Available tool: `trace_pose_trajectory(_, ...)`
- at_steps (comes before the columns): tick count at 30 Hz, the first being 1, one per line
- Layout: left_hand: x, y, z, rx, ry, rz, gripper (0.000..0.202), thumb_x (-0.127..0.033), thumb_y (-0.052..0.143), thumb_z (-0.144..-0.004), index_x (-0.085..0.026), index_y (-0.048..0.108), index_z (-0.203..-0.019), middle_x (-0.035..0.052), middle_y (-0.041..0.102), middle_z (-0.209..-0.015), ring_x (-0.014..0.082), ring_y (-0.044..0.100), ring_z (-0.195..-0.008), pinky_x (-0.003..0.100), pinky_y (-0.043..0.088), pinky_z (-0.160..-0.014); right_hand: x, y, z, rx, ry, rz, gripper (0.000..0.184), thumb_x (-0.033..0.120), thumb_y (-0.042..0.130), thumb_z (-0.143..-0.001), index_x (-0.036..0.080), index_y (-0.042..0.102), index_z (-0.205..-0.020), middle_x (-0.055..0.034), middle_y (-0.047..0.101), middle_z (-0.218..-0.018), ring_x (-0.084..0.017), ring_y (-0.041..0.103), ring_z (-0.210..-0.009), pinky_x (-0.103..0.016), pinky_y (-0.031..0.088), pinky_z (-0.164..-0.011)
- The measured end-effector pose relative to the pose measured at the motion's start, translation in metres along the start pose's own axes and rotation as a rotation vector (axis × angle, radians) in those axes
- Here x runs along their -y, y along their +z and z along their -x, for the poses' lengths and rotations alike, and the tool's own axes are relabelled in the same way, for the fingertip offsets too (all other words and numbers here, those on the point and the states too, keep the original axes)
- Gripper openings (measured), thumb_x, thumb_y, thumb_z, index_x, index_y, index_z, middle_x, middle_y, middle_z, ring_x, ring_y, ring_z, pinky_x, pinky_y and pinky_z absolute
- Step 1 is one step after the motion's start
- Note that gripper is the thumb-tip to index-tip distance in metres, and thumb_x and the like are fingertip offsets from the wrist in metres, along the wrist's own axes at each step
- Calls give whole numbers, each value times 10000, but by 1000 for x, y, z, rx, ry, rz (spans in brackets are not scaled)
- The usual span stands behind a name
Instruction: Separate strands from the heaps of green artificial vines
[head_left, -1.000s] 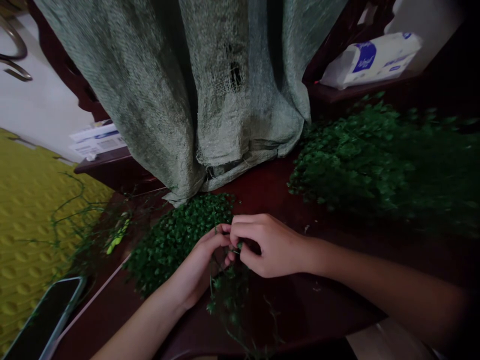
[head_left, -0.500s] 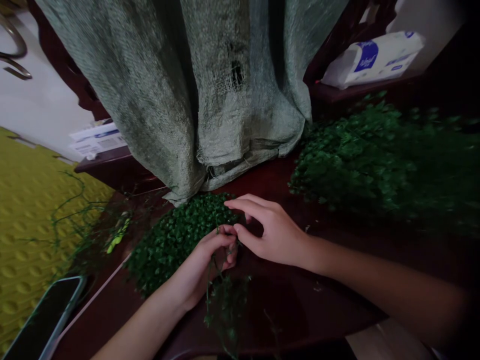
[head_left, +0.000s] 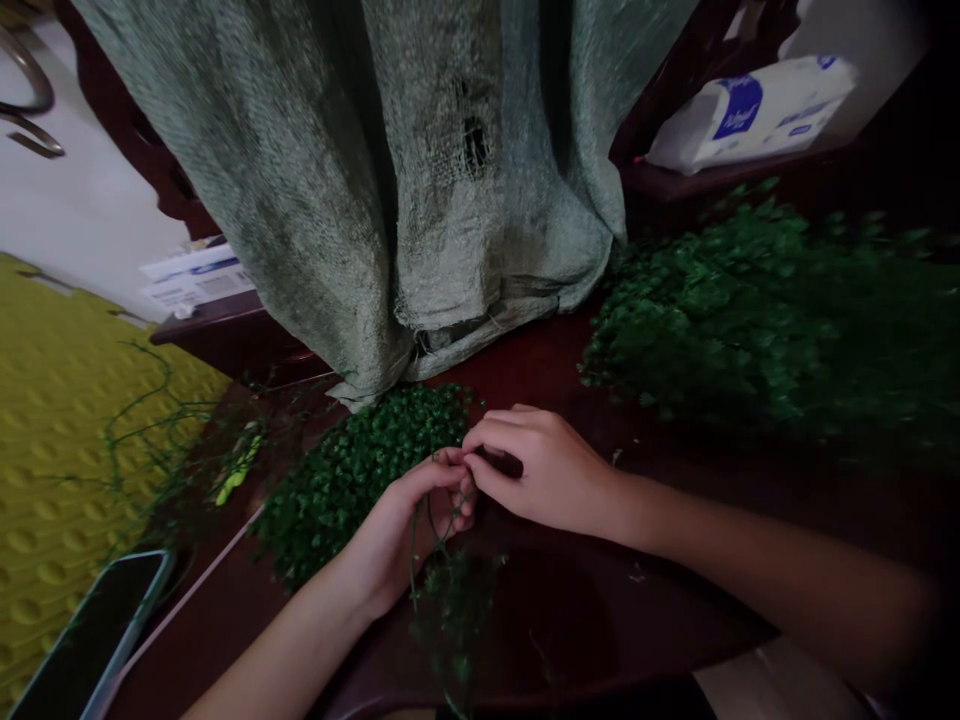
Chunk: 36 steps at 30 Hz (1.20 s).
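My left hand [head_left: 424, 510] is closed with its fingertips pinched around a thin green stem [head_left: 414, 560]. Leafy sprigs [head_left: 454, 610] of the same plant hang below that palm in shadow. Thumb and index finger of my right hand [head_left: 544, 470] meet in a pinch right at the left fingertips; what lies between them is too small to make out. Just behind the left hand, a dense pile of small-leaved greens [head_left: 352, 460] rests on the dark red wooden surface [head_left: 600, 600].
A woven sack [head_left: 465, 220] with a hole stands at the back. More greens [head_left: 750, 320] spread at the right, below a tissue pack [head_left: 780, 110]. Loose stems [head_left: 165, 430], a yellow-green item [head_left: 238, 470] and a phone [head_left: 97, 630] are at the left, near a yellow mat [head_left: 52, 450].
My right hand's raised index finger has come down and closed with the thumb into a pinch at the left fingertips. The left hand has barely moved.
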<state>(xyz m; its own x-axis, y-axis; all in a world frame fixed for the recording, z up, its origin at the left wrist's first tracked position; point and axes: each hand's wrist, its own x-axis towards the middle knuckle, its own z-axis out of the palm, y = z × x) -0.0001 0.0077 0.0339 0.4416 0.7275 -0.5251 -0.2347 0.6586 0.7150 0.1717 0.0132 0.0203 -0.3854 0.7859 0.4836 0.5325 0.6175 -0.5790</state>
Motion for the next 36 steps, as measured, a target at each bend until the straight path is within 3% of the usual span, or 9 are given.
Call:
trace_pose_trajectory(4, 0, 0, 1, 35, 30, 33, 110, -235, 615, -804, -133, 641, -839, 15, 598, -711, 123, 567, -654, 225, 464, -636, -3, 0, -1, -8, -25, 31, 131, 148, 535, -883, 166, 630, -794, 38, 611, -647, -91, 519, -580, -264, 345, -681)
trace_pose_trajectory(8, 0, 0, 2, 181, 40, 72, 312, -440, 601, -840, -132, 647, -861, 59, 649, -725, 161, 606, -665, 263, 477, -665, -4, -3, -1, -12, -38, 87, 168, 181, 517, -905, 173, 616, -769, 41, 588, -616, -94, 513, -561, -262, 340, -675)
trace_pose_trajectory(11, 1, 0, 4, 256, 70, 79, 361, -476, 596, -835, -140, 638, -961, 84, 683, -796, 205, 644, -728, 307, 486, -718, -4, -5, -1, -20, -33, 114, 176, 173, 494, -915, 172, 615, -787, 30, 608, -635, -101, 536, -580, -267, 352, -693)
trace_pose_trajectory(17, 0, 4, 9, 263, 102, 101, 553, -525, 595, -784, -139, 570, -1179, 135, 706, -958, 315, 665, -930, 424, 474, -855, -3, -10, -3, -51, -44, 180, 225, 244, 432, -967, 152, 621, -885, -40, 668, -793, -150, 591, -704, -313, 386, -785)
trace_pose_trajectory(23, -5, 6, 17, 294, 94, 122, 701, -502, 640, -679, -143, 508, -1266, 160, 692, -1053, 369, 625, -1061, 457, 454, -903, 3, -16, -3, -99, -21, 138, 294, 278, 363, -989, 139, 541, -1177, -117, 623, -1098, -232, 567, -971, -398, 410, -878)
trace_pose_trajectory(27, -8, 2, 18, 320, 93, 178, 677, -501, 598, -715, -130, 506, -1273, 170, 691, -1065, 339, 638, -1022, 447, 459, -908, 5, -14, 1, -155, 61, 15, 399, 308, 350, -993, 170, 380, -1367, -135, 488, -1354, -262, 453, -1235, -460, 372, -1013)
trace_pose_trajectory(30, -9, 1, 18, 306, 105, 233, 565, -401, 611, -759, -119, 553, -1245, 148, 712, -1024, 258, 669, -898, 370, 496, -859, 5, -10, 2, -146, 149, -120, 438, 336, 319, -1005, 188, 313, -1417, -127, 419, -1429, -248, 398, -1311, -467, 348, -1068)
trace_pose_trajectory(33, -8, 3, 16, 225, 146, 219, 413, -240, 627, -790, -134, 611, -1189, 72, 722, -867, 185, 662, -787, 302, 514, -800, 5, -6, 3, -96, 216, -254, 452, 370, 311, -1009, 218, 291, -1434, -115, 380, -1472, -239, 382, -1340, -476, 338, -1087)
trace_pose_trajectory(36, -4, 4, 14, 97, 284, 97, 292, -190, 604, -855, -164, 648, -1143, 17, 692, -754, 156, 642, -805, 271, 489, -845, 9, -6, 4, -25, 282, -413, 499, 432, 351, -995, 241, 270, -1448, -115, 349, -1500, -256, 339, -1377, -508, 315, -1099)
